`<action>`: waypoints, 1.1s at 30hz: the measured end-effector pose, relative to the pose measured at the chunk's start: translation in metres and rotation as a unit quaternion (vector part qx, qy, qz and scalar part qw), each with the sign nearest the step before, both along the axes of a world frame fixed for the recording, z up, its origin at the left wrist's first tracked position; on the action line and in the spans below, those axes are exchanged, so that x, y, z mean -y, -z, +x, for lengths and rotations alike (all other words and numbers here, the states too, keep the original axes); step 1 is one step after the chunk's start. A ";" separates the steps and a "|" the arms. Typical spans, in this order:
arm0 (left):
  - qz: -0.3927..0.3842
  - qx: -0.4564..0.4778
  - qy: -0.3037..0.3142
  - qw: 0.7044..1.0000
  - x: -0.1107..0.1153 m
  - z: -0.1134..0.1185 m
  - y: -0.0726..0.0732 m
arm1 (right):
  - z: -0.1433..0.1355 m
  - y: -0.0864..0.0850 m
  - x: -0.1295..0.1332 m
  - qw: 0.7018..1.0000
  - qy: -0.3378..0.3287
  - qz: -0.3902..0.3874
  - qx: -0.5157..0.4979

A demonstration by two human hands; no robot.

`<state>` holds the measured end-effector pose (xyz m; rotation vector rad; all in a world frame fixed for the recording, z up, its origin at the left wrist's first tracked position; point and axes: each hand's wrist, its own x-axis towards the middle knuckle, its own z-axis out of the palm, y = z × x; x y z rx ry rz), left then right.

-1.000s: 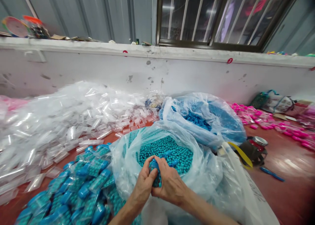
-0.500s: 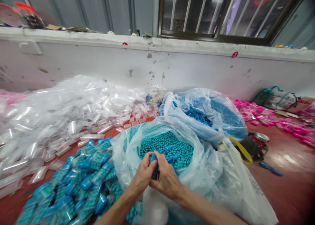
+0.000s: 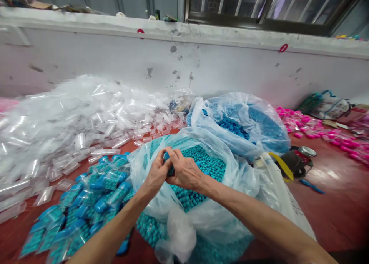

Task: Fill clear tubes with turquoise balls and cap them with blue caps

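Note:
Over the left side of an open plastic bag (image 3: 245, 185) of teal beads (image 3: 201, 160), both my hands are closed together on a small container with a blue cap (image 3: 166, 156). My left hand (image 3: 156, 171) grips it from the left, thumb against it. The fingers of my right hand (image 3: 184, 171) press round its top and right side. Most of the container is hidden by my fingers. Just left of the bag lies a heap of clear containers (image 3: 83, 202) with blue caps, filled with teal beads.
Clear empty containers (image 3: 80, 117) pile up at the left. Behind the bead bag stands a bag (image 3: 268, 121) of blue caps (image 3: 233, 126). Pink pieces (image 3: 311, 125), a yellow strap (image 3: 284, 167) and a blue tool-like piece (image 3: 311, 186) lie to the right on the red table (image 3: 334, 210).
Both hands have moved left and up with the container, from over the middle of the beads to the bag's left side. The view has tipped downward.

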<state>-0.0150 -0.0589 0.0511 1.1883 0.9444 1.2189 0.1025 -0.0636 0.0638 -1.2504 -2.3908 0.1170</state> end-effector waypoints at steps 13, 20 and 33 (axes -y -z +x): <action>0.017 -0.132 -0.086 0.987 -0.005 -0.009 0.006 | -0.005 0.001 -0.013 0.997 -0.059 -0.055 0.002; 0.016 -0.404 -0.134 0.905 0.004 -0.127 0.013 | 0.040 0.029 -0.032 0.968 -0.098 -0.096 0.212; 0.208 -0.538 0.023 0.816 -0.019 -0.040 0.034 | 0.037 0.077 -0.057 0.959 -0.102 -0.189 0.186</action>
